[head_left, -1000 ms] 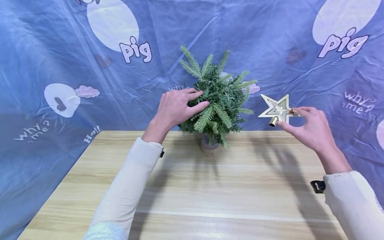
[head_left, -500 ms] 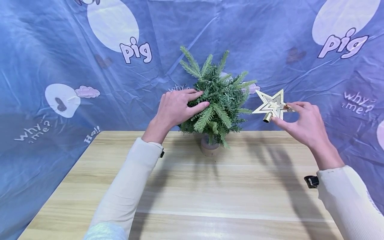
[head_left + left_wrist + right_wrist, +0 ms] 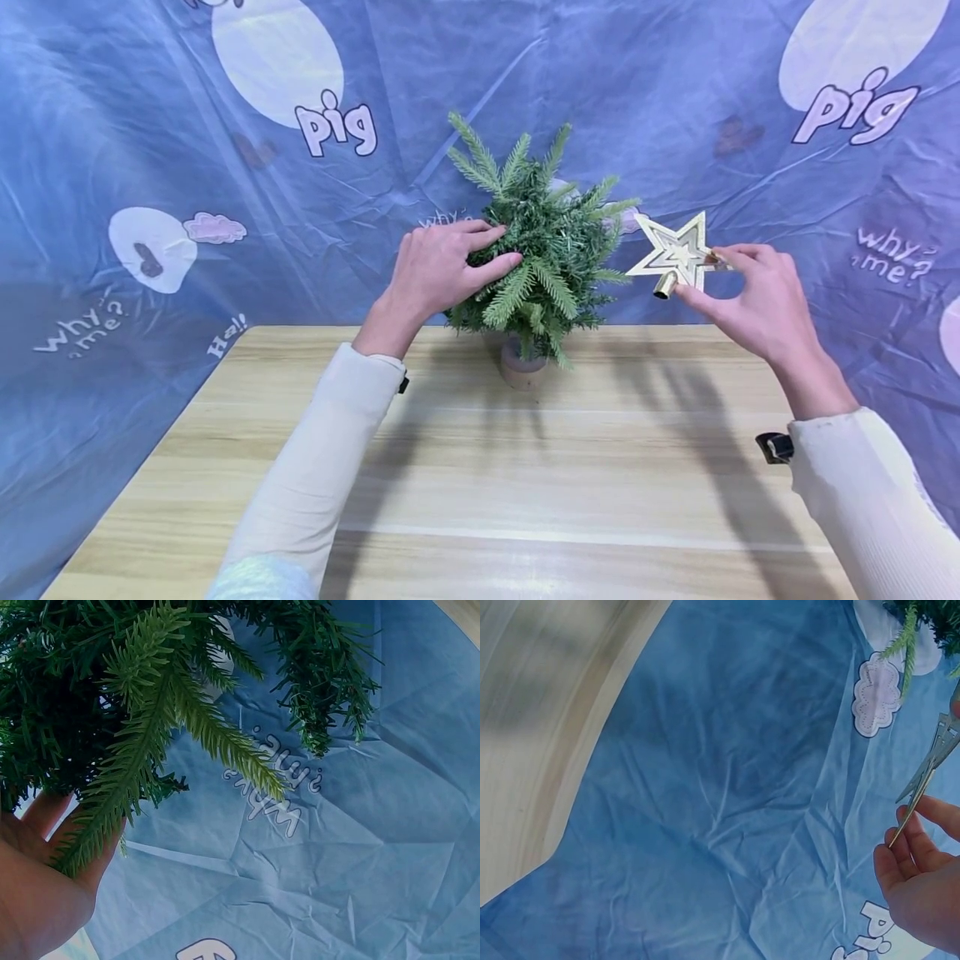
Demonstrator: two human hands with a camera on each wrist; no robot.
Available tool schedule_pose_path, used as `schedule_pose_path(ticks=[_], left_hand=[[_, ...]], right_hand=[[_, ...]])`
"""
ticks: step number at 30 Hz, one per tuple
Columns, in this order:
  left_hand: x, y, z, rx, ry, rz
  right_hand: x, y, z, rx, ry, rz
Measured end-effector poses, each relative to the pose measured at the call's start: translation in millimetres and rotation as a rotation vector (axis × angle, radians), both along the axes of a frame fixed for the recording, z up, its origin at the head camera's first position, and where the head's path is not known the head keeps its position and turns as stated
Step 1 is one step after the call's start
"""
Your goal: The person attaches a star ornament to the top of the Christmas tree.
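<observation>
A small artificial Christmas tree [image 3: 551, 229] stands upright at the back of the table in a pale round base [image 3: 522, 372]. My left hand [image 3: 435, 265] touches its left side, thumb and finger apart against the branches. In the left wrist view a light green sprig [image 3: 124, 780] crosses that hand [image 3: 41, 907], and the needles hide some fingertips. To the right of the tree, my right hand [image 3: 772, 308] pinches a gold star tree topper [image 3: 681, 255] in the air. The topper's short socket [image 3: 665, 285] points down and left. The right wrist view shows the star [image 3: 924, 776] edge-on.
Both arms reach over a light wooden table [image 3: 540, 483]. Behind it hangs a creased blue cloth [image 3: 420, 50] with printed words and clouds, close to the back of the tree. A black strap [image 3: 775, 448] shows at the right wrist.
My right hand has carried the star topper left and slightly up, closer to the tree's right-hand branches. The left hand and the tree have stayed in place.
</observation>
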State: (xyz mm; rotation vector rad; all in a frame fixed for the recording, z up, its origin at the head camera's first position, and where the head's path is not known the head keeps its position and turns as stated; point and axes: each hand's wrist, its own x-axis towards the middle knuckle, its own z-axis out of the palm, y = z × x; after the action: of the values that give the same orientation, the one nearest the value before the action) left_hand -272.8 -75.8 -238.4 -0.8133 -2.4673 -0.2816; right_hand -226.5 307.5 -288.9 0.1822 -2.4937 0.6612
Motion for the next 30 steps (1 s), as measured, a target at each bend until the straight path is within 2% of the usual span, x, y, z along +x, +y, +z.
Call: schedule_pose_path(ticks=[17,30], left_hand=[[-0.2,0.1,-2.5,0.006,0.022,-0.003],[0.1,0.0,-3.2,0.011,0.030,-0.008]], right_hand=[[-2.0,-18,12.7,-0.037,0.053,0.018],[2.0,-29,26.2,-0.051,0.098,0.051]])
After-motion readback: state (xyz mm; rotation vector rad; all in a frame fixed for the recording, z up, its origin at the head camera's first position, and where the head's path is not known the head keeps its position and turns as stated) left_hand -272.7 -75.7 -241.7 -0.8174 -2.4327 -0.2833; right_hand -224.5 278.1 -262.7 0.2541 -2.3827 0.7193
